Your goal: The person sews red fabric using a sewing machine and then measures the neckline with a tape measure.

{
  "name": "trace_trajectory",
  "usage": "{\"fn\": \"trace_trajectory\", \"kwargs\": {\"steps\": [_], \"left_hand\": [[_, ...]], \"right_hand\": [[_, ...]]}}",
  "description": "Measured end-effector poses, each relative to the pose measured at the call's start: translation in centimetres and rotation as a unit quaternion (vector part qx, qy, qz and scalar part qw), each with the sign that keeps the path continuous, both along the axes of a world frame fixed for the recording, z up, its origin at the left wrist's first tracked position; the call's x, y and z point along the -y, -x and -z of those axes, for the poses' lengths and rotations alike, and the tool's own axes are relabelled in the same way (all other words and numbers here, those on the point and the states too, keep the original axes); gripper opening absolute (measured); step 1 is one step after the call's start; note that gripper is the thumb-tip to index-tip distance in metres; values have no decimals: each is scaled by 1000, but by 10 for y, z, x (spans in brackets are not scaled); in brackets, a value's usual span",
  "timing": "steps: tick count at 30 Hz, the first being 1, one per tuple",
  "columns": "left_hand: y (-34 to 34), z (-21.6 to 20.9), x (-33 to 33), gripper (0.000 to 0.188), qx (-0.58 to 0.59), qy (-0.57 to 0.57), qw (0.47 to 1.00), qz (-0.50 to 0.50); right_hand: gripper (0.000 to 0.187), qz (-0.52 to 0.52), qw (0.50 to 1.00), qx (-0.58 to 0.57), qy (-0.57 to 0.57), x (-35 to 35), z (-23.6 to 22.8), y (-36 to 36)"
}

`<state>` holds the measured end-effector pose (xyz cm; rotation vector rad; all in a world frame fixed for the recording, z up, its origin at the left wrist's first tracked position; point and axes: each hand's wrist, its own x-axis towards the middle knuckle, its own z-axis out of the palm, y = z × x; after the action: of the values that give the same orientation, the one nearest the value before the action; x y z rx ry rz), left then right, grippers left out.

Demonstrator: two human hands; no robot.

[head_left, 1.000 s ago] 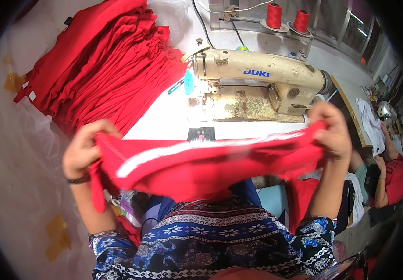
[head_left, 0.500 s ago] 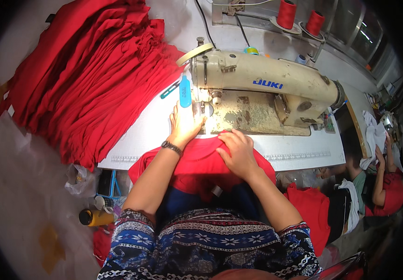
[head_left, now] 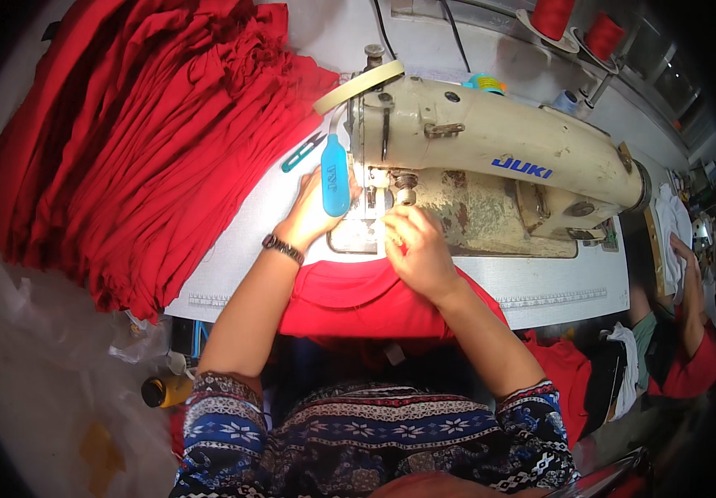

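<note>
In the head view, the left hand [head_left: 312, 217] lay flat with fingers spread on the far edge of the red garment [head_left: 358, 299], pressing it to the white table [head_left: 241, 241] just left of the needle area, wrist bent slightly and banded by a dark bracelet [head_left: 282, 248]. The right hand [head_left: 417, 247] curled over the cloth, fingertips pinching its edge under the presser foot of the cream sewing machine [head_left: 491, 158]. A blue oil bottle [head_left: 334, 176] hung just beside the left hand, partly covering its fingers. A stack of red garments [head_left: 142, 158] lay far left; two red thread cones [head_left: 578, 23] stood at the far side.
</note>
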<state>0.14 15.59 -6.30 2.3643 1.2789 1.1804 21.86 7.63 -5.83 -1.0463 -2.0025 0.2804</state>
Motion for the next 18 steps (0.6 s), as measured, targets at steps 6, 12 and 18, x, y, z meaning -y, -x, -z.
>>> {"fn": "trace_trajectory", "kwargs": {"steps": [6, 12, 18], "left_hand": [[37, -28, 5, 16, -232, -16, 960, -158], [23, -91, 191, 42, -88, 391, 915, -44], [44, -36, 169, 73, -296, 147, 938, -108]], "right_hand": [[23, 58, 994, -67, 59, -15, 6, -22], [21, 56, 994, -74, 49, -17, 8, -30], [20, 9, 1000, -9, -23, -21, 7, -27]]}}
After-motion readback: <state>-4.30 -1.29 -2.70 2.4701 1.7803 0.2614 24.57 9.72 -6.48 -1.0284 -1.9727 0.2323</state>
